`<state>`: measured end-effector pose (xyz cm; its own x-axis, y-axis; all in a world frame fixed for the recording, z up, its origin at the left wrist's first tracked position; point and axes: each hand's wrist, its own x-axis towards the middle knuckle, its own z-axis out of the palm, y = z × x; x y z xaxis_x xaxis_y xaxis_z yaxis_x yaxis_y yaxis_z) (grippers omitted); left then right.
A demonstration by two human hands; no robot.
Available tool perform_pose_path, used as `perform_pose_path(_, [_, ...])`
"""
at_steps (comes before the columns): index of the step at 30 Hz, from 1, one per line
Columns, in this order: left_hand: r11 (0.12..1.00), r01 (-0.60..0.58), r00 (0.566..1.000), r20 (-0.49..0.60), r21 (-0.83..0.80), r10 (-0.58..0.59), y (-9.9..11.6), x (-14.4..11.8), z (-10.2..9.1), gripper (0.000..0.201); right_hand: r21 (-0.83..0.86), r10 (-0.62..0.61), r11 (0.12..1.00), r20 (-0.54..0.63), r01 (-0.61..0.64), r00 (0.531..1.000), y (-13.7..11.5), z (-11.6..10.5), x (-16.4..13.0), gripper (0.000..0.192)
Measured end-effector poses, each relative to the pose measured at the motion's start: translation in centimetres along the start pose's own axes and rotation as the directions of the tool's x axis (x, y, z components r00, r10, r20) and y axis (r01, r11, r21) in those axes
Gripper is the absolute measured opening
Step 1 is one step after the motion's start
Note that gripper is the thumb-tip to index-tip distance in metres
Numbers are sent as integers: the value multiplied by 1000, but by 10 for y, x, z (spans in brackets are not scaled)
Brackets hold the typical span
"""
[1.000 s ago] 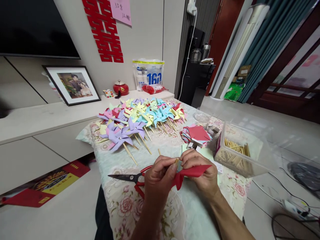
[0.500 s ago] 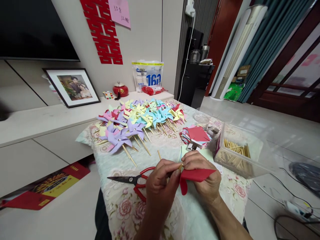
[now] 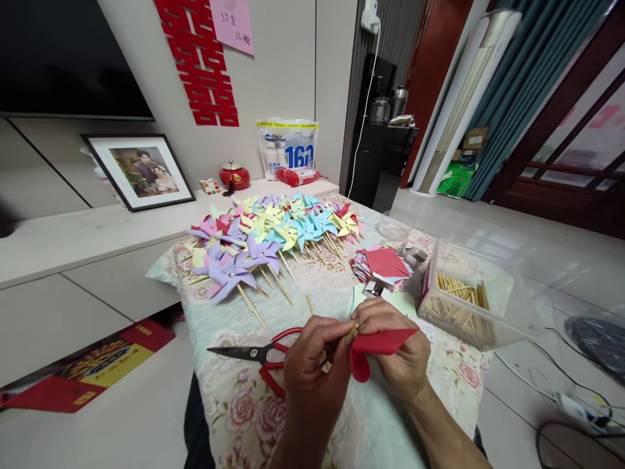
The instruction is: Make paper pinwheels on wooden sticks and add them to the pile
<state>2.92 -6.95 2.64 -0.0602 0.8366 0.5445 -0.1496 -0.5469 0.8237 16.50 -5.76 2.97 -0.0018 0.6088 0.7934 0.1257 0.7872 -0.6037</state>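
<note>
My left hand (image 3: 317,361) is closed around a thin wooden stick (image 3: 309,305), whose one end sticks out above my knuckles and whose other end meets the red paper. Pinched in my right hand (image 3: 398,345) is a red paper pinwheel (image 3: 381,341), partly folded, with one rounded fold hanging down. My fingertips meet where stick and paper join; they hide most of that joint. Just left of my left hand lie red-handled scissors (image 3: 258,353), blades pointing left. Finished pinwheels (image 3: 263,251) in purple, yellow, blue and red are heaped at the table's far side.
A stack of coloured paper squares (image 3: 385,264) lies beyond my right hand, with a small open box (image 3: 375,288) before it. On the right stands a clear plastic bin (image 3: 456,319) of wooden sticks. A flowered cloth (image 3: 244,417) covers the table.
The red paper's hanging fold has curled into a rounder loop. Both hands stay together in nearly the same place, and the view has shifted very slightly.
</note>
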Motion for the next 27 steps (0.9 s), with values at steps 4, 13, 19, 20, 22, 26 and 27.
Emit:
perform_pose_path(4, [999, -2, 999, -39, 35, 3, -1, -1, 2, 23, 1, 4, 1000, 20, -4, 1000, -1, 0, 0, 21])
perform_pose_path(13, [993, -58, 998, -29, 103, 61, -5, -1, -1, 21, -5, -4, 1000, 32, 4, 999, -2, 1, 1, 24])
perform_pose_path(19, [974, -129, 992, 23, 185, 127, -8, -1, -6, 26, 7, -6, 1000, 47, 6, 999, -3, 1, 2, 28])
perform_pose_path(20, [971, -141, 990, 28, 195, 138, -8, -1, -6, 27, 8, -8, 1000, 50, 7, 999, -3, 1, 2, 29])
perform_pose_path(22, [962, -169, 986, 29, 215, 166, -7, 0, -6, 27, 14, -5, 1000, 52, 5, 999, -3, 1, 2, 29])
perform_pose_path(26, [940, -214, 976, 27, 265, 215, -3, 3, -6, 26, 24, -7, 1000, 48, 6, 999, -3, 1, 3, 27])
perform_pose_path(27, [935, -226, 974, 31, 275, 226, -1, 4, -6, 26, 23, -6, 1000, 49, 5, 999, -3, 1, 3, 26])
